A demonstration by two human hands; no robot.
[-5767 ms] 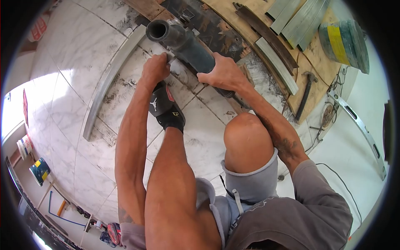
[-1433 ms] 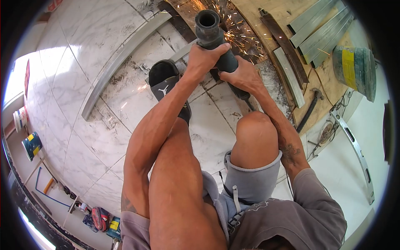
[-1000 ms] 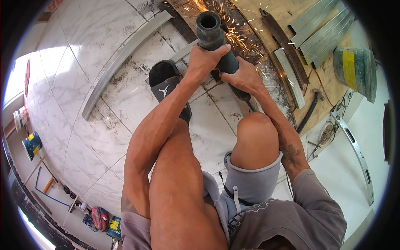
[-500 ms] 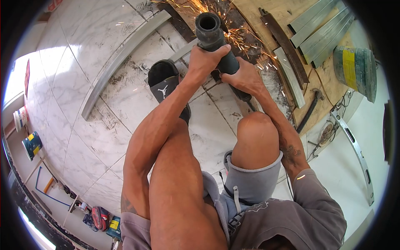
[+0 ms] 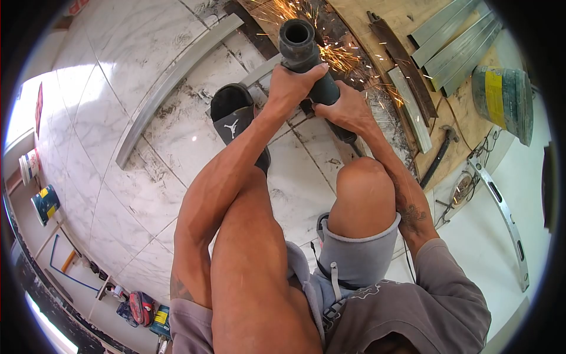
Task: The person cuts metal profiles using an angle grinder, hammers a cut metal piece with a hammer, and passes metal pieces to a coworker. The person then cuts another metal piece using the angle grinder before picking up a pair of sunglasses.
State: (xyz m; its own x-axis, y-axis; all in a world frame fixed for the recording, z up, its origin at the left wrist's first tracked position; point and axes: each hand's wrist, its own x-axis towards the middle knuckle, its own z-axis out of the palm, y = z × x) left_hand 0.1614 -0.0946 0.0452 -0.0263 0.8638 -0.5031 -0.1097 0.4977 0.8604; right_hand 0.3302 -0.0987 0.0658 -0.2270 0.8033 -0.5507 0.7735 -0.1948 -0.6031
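A dark green and black angle grinder (image 5: 323, 88) spans the space between my knees and the work area, and sparks fly from its far end. My left hand (image 5: 289, 88) is closed around its front part, below a round black open-ended collar. Further back, my right hand (image 5: 346, 109) wraps the body near the cord end. Beneath the grinder's front, a grey metal bar (image 5: 259, 72) passes beside my black sandal (image 5: 232, 118). The grinder's head hides the disc and the spot where it meets the metal.
A long metal profile (image 5: 171, 88) lies on the tiles at left. On the plywood (image 5: 457, 115) at right are metal strips (image 5: 454, 44), a brown bar (image 5: 407, 62) and a hammer (image 5: 441, 154). A green container (image 5: 486, 97) and a spirit level (image 5: 501, 215) are farther right.
The spark pattern differs, with fewer sparks around the collar. Both hands and the grinder stay in nearly the same place.
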